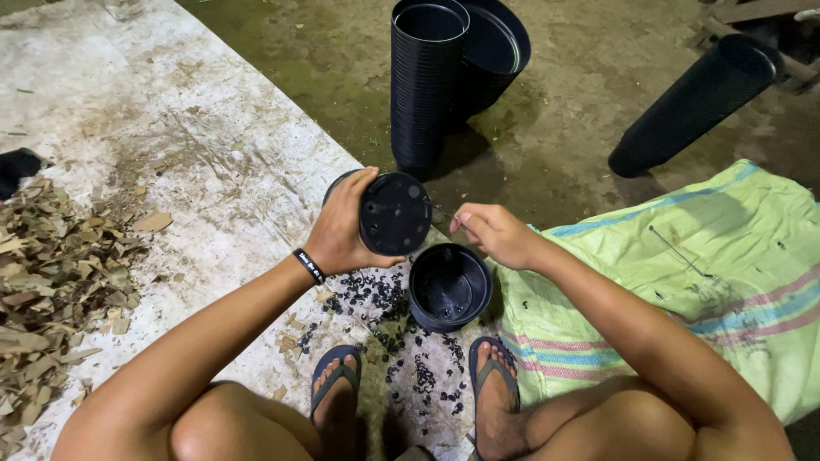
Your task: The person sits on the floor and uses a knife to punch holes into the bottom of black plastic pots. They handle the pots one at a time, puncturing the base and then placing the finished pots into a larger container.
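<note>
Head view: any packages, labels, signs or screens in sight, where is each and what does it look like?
Woven sack: lies flat on the ground under the right arm; pale green with pink and blue stripes.
Wristband: on the left wrist, by the left hand holding a black pot; black band with small white lettering.
No signs or screens.

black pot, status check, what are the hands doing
Left hand grips black pot, base facing up. Right hand pinches thin tool at it. Second pot and black bits below.
</note>
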